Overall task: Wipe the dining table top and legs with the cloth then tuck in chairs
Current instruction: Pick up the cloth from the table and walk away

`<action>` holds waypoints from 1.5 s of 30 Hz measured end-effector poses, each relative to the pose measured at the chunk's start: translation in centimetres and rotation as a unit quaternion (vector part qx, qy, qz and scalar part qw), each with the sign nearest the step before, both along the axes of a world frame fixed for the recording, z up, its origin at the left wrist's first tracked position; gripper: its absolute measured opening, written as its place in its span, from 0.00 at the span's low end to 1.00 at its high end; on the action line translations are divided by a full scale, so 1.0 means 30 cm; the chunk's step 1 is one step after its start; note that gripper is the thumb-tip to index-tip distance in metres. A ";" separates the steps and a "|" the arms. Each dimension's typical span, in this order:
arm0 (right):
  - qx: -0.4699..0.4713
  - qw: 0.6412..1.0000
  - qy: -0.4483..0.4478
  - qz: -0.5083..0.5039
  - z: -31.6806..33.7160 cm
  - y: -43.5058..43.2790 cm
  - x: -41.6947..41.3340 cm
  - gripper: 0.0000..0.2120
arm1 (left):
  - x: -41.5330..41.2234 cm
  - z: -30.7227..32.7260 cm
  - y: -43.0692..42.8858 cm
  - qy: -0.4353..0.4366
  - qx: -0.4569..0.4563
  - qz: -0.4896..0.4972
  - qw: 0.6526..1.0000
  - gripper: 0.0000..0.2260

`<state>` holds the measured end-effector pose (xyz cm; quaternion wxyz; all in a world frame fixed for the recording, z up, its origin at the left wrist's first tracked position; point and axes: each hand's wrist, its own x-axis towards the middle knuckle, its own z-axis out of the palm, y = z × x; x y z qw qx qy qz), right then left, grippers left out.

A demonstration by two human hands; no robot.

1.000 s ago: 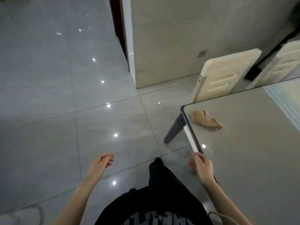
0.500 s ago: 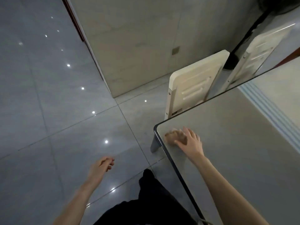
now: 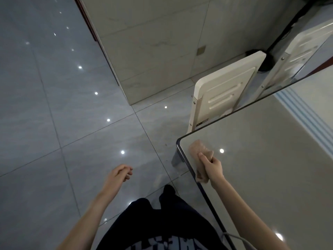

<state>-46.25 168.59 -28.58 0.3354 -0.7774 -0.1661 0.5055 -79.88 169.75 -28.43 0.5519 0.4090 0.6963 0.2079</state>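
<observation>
The dining table (image 3: pixel 266 159) has a glossy grey top with a dark rim, and its near left corner is in view. My right hand (image 3: pixel 211 166) grips a tan cloth (image 3: pixel 198 147) at that corner; part of the cloth hangs over the table edge below my hand. One grey table leg (image 3: pixel 176 159) shows under the corner. My left hand (image 3: pixel 119 174) hangs over the floor to the left, fingers loosely curled, holding nothing.
A cream chair (image 3: pixel 221 92) stands at the table's far side, its back against the edge. A second cream chair (image 3: pixel 295 56) is further right. A tiled wall (image 3: pixel 162 42) and a dark stand (image 3: pixel 266 60) are behind them. Glossy floor tiles (image 3: pixel 63 114) stretch left.
My right hand went from the table edge onto the cloth at the corner, then closed around it and drew it back toward me. The left hand stayed hanging.
</observation>
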 end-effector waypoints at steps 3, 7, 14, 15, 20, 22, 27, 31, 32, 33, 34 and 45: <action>0.037 0.999 0.024 -0.032 0.082 -0.035 -0.071 0.12 | -0.007 0.065 0.056 -0.021 0.037 -0.030 0.999 0.10; 0.088 0.991 0.022 -0.094 0.187 -0.086 -0.183 0.12 | -0.027 0.141 0.124 -0.069 0.079 -0.068 0.992 0.10; 0.155 0.962 0.051 -0.219 0.304 -0.288 -0.429 0.14 | -0.075 0.237 0.165 -0.165 0.083 -0.179 0.966 0.10; 0.152 0.957 0.044 -0.242 0.310 -0.329 -0.472 0.12 | -0.091 0.239 0.159 -0.169 0.078 -0.204 0.961 0.11; 0.135 0.930 0.014 -0.342 0.276 -0.556 -0.632 0.09 | -0.178 0.167 0.076 -0.146 0.051 -0.303 0.940 0.10; 0.128 0.912 0.005 -0.388 0.253 -0.660 -0.685 0.08 | -0.207 0.115 0.038 -0.119 0.039 -0.347 0.929 0.09; 0.099 0.848 -0.019 -0.520 0.197 -0.928 -0.791 0.09 | -0.139 0.057 -0.036 -0.084 0.019 -0.442 0.893 0.13; 0.078 0.789 -0.045 -0.607 0.178 -1.145 -0.869 0.09 | 0.048 0.096 -0.133 -0.124 0.020 -0.550 0.826 0.08; 0.076 0.773 -0.051 -0.628 0.173 -1.200 -0.889 0.09 | 0.098 0.110 -0.171 -0.135 0.026 -0.575 0.806 0.08; 0.074 0.754 -0.054 -0.651 0.167 -1.256 -0.910 0.10 | 0.148 0.117 -0.211 -0.142 0.031 -0.598 0.788 0.09; 0.075 0.734 -0.054 -0.673 0.165 -1.310 -0.934 0.09 | 0.197 0.129 -0.261 -0.144 0.032 -0.620 0.771 0.09; 0.034 0.544 -0.046 -0.837 0.105 -1.915 -1.222 0.08 | 0.438 0.140 -1.091 -0.145 -0.020 -0.820 0.553 0.13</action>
